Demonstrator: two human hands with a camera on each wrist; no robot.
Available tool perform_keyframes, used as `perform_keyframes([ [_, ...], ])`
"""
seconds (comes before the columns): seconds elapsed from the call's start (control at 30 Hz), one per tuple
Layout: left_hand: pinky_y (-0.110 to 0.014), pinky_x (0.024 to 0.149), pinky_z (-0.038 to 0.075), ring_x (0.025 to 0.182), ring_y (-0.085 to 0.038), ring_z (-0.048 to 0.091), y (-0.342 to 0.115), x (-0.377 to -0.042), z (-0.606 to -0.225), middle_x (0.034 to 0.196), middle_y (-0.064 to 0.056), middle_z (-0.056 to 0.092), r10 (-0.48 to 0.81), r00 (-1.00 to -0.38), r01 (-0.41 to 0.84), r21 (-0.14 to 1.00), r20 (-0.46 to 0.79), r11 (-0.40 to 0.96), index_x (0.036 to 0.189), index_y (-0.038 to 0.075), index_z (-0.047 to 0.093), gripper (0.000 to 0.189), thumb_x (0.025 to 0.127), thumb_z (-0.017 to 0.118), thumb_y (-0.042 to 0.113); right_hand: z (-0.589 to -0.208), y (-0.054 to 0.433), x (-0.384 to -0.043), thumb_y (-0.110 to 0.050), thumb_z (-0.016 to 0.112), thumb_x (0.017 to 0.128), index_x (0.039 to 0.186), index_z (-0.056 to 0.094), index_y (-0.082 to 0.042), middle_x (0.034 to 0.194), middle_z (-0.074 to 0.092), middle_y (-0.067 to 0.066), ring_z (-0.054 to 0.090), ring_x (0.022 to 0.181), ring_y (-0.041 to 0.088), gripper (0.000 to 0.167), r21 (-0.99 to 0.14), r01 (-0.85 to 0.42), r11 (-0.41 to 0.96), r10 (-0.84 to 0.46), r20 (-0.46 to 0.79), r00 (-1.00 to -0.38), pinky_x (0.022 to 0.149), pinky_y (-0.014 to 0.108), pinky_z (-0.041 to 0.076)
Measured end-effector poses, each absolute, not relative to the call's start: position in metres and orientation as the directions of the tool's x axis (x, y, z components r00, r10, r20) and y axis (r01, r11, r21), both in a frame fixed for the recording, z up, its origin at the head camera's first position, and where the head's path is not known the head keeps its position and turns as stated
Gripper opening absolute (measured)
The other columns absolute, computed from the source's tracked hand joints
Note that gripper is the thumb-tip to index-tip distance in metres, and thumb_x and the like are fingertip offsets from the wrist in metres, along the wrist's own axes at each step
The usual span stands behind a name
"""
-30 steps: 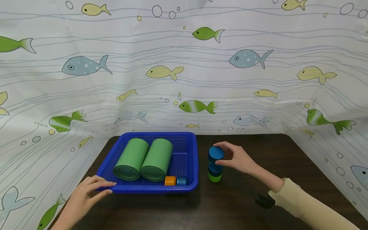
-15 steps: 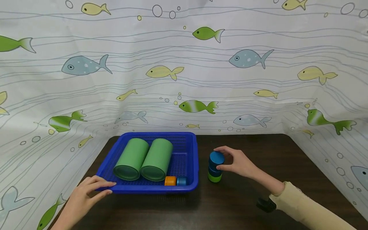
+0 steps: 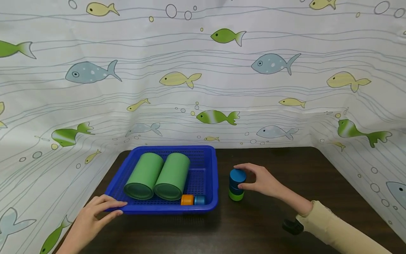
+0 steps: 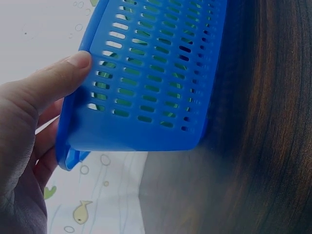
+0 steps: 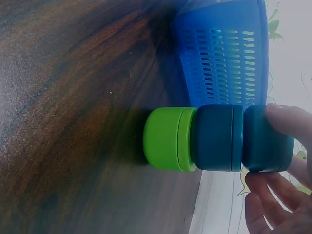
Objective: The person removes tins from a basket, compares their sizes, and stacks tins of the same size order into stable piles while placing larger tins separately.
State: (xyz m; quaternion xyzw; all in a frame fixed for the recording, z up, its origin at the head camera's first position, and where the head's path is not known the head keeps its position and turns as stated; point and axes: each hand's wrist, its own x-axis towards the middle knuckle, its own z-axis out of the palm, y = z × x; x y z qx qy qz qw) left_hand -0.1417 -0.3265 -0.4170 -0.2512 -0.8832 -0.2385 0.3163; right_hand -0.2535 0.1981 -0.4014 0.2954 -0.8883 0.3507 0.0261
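Note:
With thumb and fingers, my right hand [image 3: 261, 180] grips the top blue jar [image 3: 238, 176] of a small upright stack. Directly beneath it sits a second blue jar [image 5: 214, 138], and a lime-green jar [image 5: 168, 139] stands at the bottom on the table. At the front left corner of a blue plastic basket [image 3: 168, 209], my left hand [image 3: 93, 217] pinches the rim, thumb outside and fingers behind it. Inside the basket lie two large green cylinders, one on the left [image 3: 145, 173] and one beside it [image 3: 173, 173]. A small orange jar [image 3: 187, 200] and a small blue jar [image 3: 200, 200] sit at its front.
The dark wooden table [image 3: 285, 162] carries the basket, with the stack just to its right. A white fish-print sheet [image 3: 190, 98] rises at the back and along both sides. A small black device [image 3: 292, 227] hangs below the right sleeve.
My right hand has lowered the top blue jar, closing the offset so that it now lines up on the stack. The left hand stays on the basket rim.

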Motion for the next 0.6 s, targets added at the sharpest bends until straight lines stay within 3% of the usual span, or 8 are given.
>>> perform_keyframes([
  [0.6, -0.011, 0.071, 0.039, 0.091, 0.010, 0.046, -0.3259, -0.1410, -0.4169, 0.091, 0.018, 0.064, 0.277, -0.677, 0.593, 0.283, 0.682, 0.754, 0.098, 0.025, 0.078, 0.049, 0.060, 0.087, -0.004, -0.3987, 0.2028, -0.2555, -0.034, 0.078, 0.085, 0.141, 0.053, -0.023, 0.132, 0.062, 0.003, 0.061, 0.107, 0.018, 0.063, -0.610, -0.557, 0.564, -0.555, 0.220, -0.802, 0.082, 0.023, 0.054],
])
